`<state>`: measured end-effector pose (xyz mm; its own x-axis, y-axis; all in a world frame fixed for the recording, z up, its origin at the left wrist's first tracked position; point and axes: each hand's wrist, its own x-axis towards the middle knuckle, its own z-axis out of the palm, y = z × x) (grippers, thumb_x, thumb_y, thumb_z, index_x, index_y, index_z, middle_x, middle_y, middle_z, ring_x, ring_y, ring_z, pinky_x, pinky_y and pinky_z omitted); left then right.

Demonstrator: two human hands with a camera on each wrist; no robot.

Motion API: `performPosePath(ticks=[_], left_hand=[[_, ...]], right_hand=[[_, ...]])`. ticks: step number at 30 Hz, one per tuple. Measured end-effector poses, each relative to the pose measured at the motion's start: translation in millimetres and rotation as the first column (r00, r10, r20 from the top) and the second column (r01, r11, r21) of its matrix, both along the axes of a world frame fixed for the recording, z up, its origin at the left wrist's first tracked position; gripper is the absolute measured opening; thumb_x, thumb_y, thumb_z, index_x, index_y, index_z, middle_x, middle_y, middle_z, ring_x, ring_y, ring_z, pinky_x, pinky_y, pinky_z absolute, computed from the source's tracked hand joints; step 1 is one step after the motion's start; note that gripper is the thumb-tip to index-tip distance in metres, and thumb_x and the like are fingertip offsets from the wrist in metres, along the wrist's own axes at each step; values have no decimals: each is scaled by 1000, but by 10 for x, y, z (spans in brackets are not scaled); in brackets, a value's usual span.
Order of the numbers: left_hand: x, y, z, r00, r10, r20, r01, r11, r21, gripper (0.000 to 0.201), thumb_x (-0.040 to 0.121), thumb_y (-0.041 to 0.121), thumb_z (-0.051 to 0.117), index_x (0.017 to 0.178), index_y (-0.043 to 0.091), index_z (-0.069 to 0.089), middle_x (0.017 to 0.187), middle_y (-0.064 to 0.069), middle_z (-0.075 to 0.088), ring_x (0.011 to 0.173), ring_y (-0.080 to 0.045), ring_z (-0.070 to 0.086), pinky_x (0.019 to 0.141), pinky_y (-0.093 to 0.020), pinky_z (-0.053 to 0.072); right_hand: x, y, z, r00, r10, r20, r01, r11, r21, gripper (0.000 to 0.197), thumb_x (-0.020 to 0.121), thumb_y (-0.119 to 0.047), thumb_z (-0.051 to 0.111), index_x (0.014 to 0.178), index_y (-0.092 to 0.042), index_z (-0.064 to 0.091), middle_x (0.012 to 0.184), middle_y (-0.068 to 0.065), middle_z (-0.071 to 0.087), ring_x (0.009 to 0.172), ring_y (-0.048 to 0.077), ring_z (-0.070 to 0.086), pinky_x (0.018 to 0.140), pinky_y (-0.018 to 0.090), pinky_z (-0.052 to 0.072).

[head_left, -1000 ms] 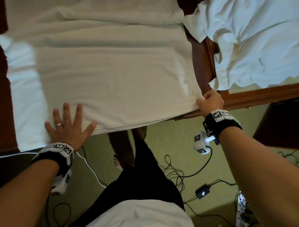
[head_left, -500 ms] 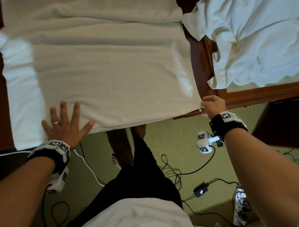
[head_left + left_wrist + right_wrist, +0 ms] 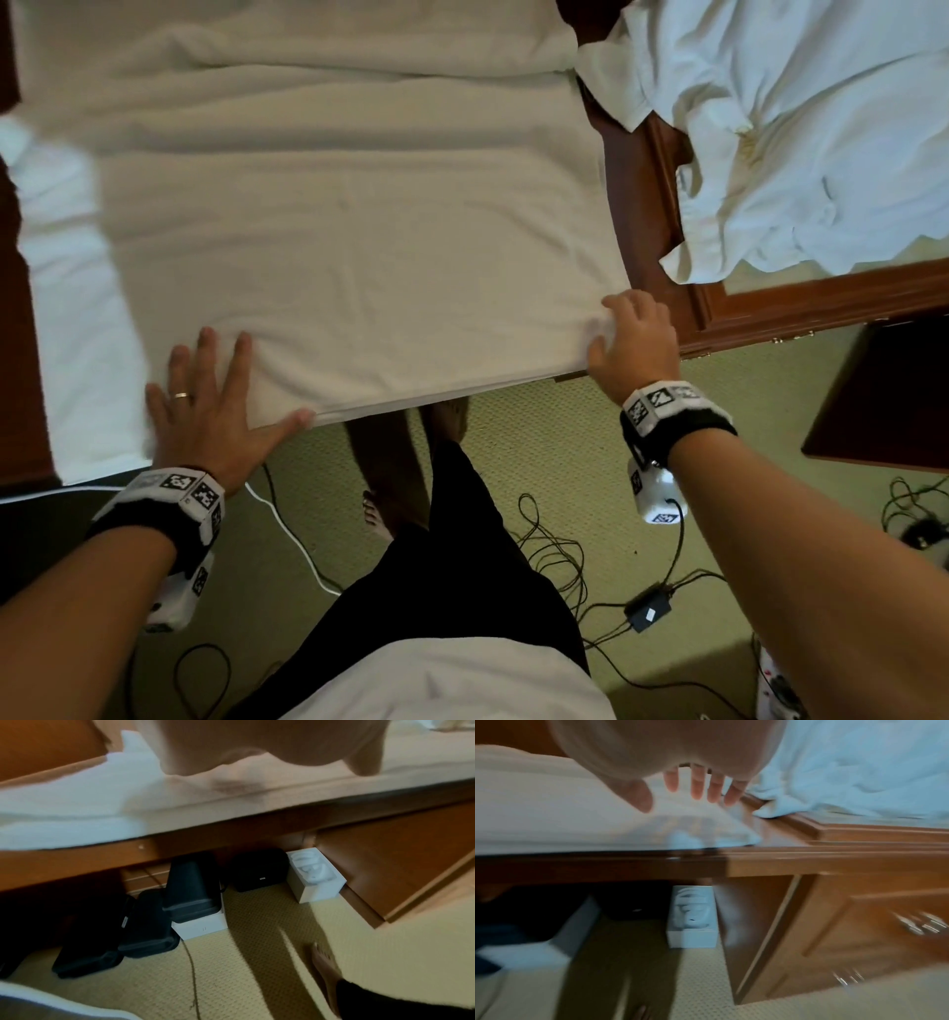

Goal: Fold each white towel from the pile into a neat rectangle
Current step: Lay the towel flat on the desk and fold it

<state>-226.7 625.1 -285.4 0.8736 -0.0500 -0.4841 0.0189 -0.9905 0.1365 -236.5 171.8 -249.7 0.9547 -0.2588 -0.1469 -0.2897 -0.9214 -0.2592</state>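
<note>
Right hand has moved from the towel's corner edge onto its top.
Both hands spread-fingered, left hand pressing flat: smoothing step; next fold needs gripped corners.

counter: dark wood strip, right of centre, head view | carpet: green, lower frame | cables: tangled, lower centre | black adapter: lower right | black cases: lower left, left wrist view | white box: right of centre
</note>
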Motion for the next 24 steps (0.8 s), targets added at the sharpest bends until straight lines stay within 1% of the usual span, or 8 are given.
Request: performPosePath(ticks=[2, 4, 7, 12, 16, 18, 20, 24], left_hand=[[-66, 37, -38, 990, -136, 31, 134, 989, 58, 127, 57, 103, 37, 157, 40, -11, 167, 2, -19, 153, -34, -7, 118, -63, 4], [-89, 72, -94, 972, -221, 75, 214, 972, 97, 124, 64, 86, 61, 158, 39, -5, 168, -1, -14, 152, -40, 0, 115, -69, 14], [-94, 95, -123, 961, -252, 116, 238, 964, 120, 110, 76, 57, 75, 158, 39, 4, 169, -4, 0, 150, -45, 11, 109, -72, 23], [-302, 164, -43, 932, -326, 157, 308, 943, 127, 107, 67, 13, 86, 156, 28, 30, 164, -8, 26, 142, -46, 34, 103, -68, 35], [-291, 361, 179, 954, -257, 152, 232, 959, 163, 78, 67, 1, 82, 140, 14, 57, 151, -15, 48, 132, -45, 48, 103, -65, 40], [-189, 438, 356, 984, -142, 109, 120, 975, 187, 53, 76, 3, 74, 128, 14, 64, 142, -14, 56, 126, -42, 53, 105, -59, 40], [-62, 484, 529, 997, -68, 40, 59, 979, 194, 29, 87, 6, 61, 112, 18, 67, 123, -11, 65, 110, -35, 62, 95, -45, 49], [72, 579, 725, 959, -21, -283, 59, 990, 127, 20, 90, 4, 54, 85, 20, 65, 91, -4, 64, 94, -32, 67, 79, -30, 49]], right_hand=[[-47, 308, -40, 968, 245, -55, -245, 969, 0, 77, 77, -38, 61, 148, -21, 37, 156, 12, 30, 140, 37, 30, 107, 51, 33], [-82, 518, -160, 875, 419, -242, -443, 895, -54, 98, 80, -54, 63, 157, -33, 7, 166, 7, -4, 151, 35, 2, 116, 53, 18], [-69, 564, -326, 831, 444, -334, -505, 855, -120, 110, 85, -37, 72, 154, -36, -14, 163, 9, -23, 150, 39, -14, 119, 55, 11], [-161, 385, -319, 793, 566, -226, -606, 771, -193, 87, 78, 2, 64, 154, -19, 27, 160, 23, 22, 143, 50, 27, 102, 59, 42], [-54, 201, -70, 813, 552, -186, -582, 781, -226, 46, 77, -2, 43, 119, -5, 61, 134, 24, 55, 120, 47, 55, 86, 56, 53], [95, 219, 150, 845, 452, -286, -523, 810, -266, 26, 82, -5, 50, 106, -8, 62, 115, 16, 63, 104, 39, 61, 85, 48, 50], [240, 293, 309, 804, 360, -473, -528, 798, -291, 19, 89, -11, 53, 107, -13, 61, 107, 9, 64, 99, 33, 64, 83, 39, 49], [344, 396, 444, 663, 210, -718, -506, 833, -223, 27, 93, -17, 52, 114, -15, 67, 116, 8, 68, 105, 27, 67, 80, 31, 49]])
